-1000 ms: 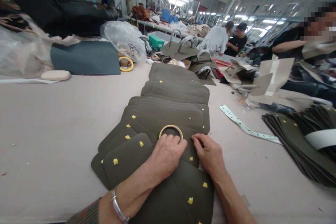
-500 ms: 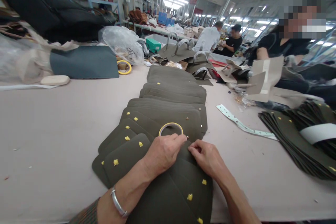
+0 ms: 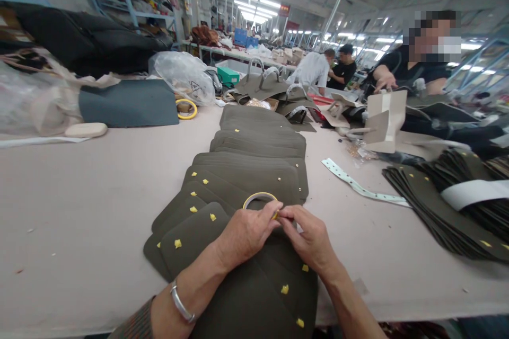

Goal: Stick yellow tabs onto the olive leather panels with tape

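Observation:
My left hand [image 3: 248, 230] is closed around a thin roll of yellow tape [image 3: 256, 196], held above a fanned row of dark olive panels [image 3: 242, 175]. My right hand [image 3: 308, 233] meets it, its thumb and forefinger pinched at the tape's near edge, where a bit of yellow shows between the two hands. Small torn yellow tape pieces [image 3: 212, 217] stick to several panels, on the left side and near the front. Little metal studs [image 3: 279, 179] show on the right side of some panels. The fingertips partly hide the tape's end.
A strapped bundle of olive panels [image 3: 421, 196] and a pale dotted strip [image 3: 353, 184] lie to the right. Another yellow tape roll [image 3: 186, 109] stands by a grey-blue sheet [image 3: 129, 104]. Bag parts with handles [image 3: 264, 85] are piled behind. A co-worker [image 3: 413, 58] stands at back right.
My right hand has moved left and up to meet my left hand at the tape roll; they were apart before. The co-worker at back right has leaned in, a hand now over a beige piece.

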`<state>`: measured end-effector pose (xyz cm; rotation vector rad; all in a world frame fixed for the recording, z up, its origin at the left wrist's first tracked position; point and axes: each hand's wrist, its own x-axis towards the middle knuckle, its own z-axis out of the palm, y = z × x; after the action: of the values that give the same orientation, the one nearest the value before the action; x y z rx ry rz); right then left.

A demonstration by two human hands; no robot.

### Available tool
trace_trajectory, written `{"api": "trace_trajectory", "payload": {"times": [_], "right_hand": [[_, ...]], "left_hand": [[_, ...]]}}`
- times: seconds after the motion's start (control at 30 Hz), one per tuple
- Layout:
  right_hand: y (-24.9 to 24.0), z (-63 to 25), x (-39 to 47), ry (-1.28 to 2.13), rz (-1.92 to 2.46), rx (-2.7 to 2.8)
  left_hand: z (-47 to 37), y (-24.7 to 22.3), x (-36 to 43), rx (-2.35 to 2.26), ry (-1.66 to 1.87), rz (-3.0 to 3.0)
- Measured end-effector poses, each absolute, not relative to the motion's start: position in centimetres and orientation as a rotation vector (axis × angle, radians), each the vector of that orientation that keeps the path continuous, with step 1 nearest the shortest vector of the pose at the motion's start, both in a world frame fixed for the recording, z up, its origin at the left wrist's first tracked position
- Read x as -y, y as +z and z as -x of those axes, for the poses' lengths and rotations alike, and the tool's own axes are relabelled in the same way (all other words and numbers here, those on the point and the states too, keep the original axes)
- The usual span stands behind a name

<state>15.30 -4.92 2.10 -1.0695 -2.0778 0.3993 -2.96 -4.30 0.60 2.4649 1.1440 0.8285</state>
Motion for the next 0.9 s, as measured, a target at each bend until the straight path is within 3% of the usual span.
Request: {"api": "trace_trajectory", "payload": {"times": [0.37,0.67,0.77,0.9], "right_hand": [[1.0,-14.4,5.6,0.183,1.159,1.984],[1.0,-14.1,4.1,1.087,1.380,1.203],[0.4,-15.4,2.8,1.160,1.442,1.150],[-0.2,-16.8,1.8,1.150,1.488,1.331]], "left_hand": [[3.0,0.5,4.3,-1.150,0.841,-2.456],[2.3,0.6,4.6,-1.164,1.137,-2.555],[2.2,0.5,4.5,-1.291,0.988,-2.589],[2.0,0.5,4.0,-1.472,0.506,-2.664]]}}
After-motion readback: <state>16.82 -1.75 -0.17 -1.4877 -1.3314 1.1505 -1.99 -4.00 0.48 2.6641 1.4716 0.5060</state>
